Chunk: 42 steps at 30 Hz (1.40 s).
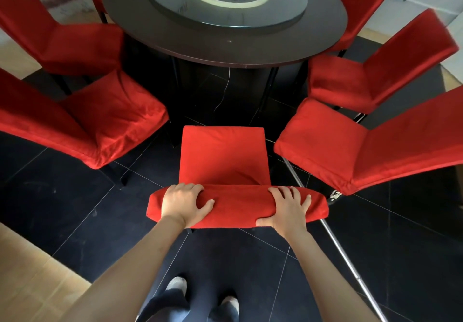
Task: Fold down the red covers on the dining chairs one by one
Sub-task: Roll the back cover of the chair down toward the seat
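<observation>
Both hands grip the top of the nearest chair's back, closed on the red cover [238,206] where it wraps the top rail. The left hand [184,202] sits toward the left end, fingers curled over the far side and thumb lying along the top surface pointing right. The right hand [288,209] sits toward the right end, fingers spread over the top and thumb pressed against the near lower edge of the fabric. Between the two hands the cover looks smooth and rounded; its ends bulge out past each hand.

Beyond the rail, the same chair's seat [223,153] is covered in red too, with a crease near its back right corner. It faces a round dark bench [225,46], which carries a glass turntable [225,3] with a pale ring at its centre.

More red-covered chairs stand around the bench: two on the left [105,116] [62,43], two on the right [363,141] [375,76], and two more partly visible at the far side. A thin metal rod [343,246] slants across the dark tiled floor [62,209] by the right-hand chair. At the bottom of the view, the person's dark trousers and light shoes [176,284] show on the tiles.
</observation>
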Motion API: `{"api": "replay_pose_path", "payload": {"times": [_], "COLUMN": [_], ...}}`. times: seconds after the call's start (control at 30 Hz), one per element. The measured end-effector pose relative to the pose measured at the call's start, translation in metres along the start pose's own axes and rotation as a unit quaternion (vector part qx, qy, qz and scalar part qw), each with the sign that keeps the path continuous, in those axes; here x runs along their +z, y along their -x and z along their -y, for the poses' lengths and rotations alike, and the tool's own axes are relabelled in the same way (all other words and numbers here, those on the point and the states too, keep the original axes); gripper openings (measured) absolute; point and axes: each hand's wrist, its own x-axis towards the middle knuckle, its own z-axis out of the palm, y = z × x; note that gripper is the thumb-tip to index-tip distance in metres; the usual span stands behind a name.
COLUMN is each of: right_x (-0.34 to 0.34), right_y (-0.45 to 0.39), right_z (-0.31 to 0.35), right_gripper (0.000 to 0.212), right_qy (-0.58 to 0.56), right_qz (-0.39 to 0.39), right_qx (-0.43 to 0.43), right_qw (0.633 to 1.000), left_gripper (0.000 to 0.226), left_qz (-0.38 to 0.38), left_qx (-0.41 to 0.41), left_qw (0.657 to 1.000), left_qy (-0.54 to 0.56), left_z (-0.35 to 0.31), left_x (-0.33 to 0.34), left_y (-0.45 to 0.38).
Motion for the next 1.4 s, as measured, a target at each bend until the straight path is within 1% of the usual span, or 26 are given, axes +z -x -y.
{"api": "replay_pose_path", "payload": {"times": [0.2, 0.33, 0.57, 0.8, 0.9, 1.13, 1.4], "right_x": [-0.004, -0.009, -0.012, -0.007, -0.008, -0.009, -0.012], "right_y": [-0.018, -0.032, -0.046, -0.05, -0.051, -0.05, -0.051], "right_z": [0.007, 0.014, 0.028, 0.058, 0.06, 0.06, 0.061], "right_gripper": [0.101, 0.1, 0.1, 0.1, 0.102, 0.104, 0.104], "right_qy": [-0.013, -0.014, -0.021, -0.028, -0.017, -0.008, 0.0], "right_qz": [0.006, 0.005, 0.003, -0.006, 0.003, 0.014, 0.025], "right_qx": [-0.012, -0.013, -0.004, 0.009, 0.013, 0.02, 0.026], "right_qw": [1.0, 1.0, 1.0, 1.0, 1.0, 1.0, 0.999], "left_gripper": [0.071, 0.073, 0.073, 0.074, 0.074, 0.081, 0.079], "left_qz": [-0.012, -0.006, -0.012, -0.003, -0.007, 0.011, 0.015], "left_qx": [-0.016, -0.024, -0.011, 0.002, 0.005, 0.005, 0.006], "left_qw": [1.0, 1.0, 1.0, 1.0, 1.0, 0.999, 0.999], "left_qy": [-0.001, -0.011, -0.008, -0.022, -0.027, -0.033, -0.036], "left_z": [0.008, 0.015, 0.029, 0.062, 0.062, 0.06, 0.06], "left_x": [0.0, -0.001, -0.004, -0.01, -0.01, -0.013, -0.012], "left_y": [-0.016, -0.031, -0.048, -0.063, -0.064, -0.064, -0.065]}}
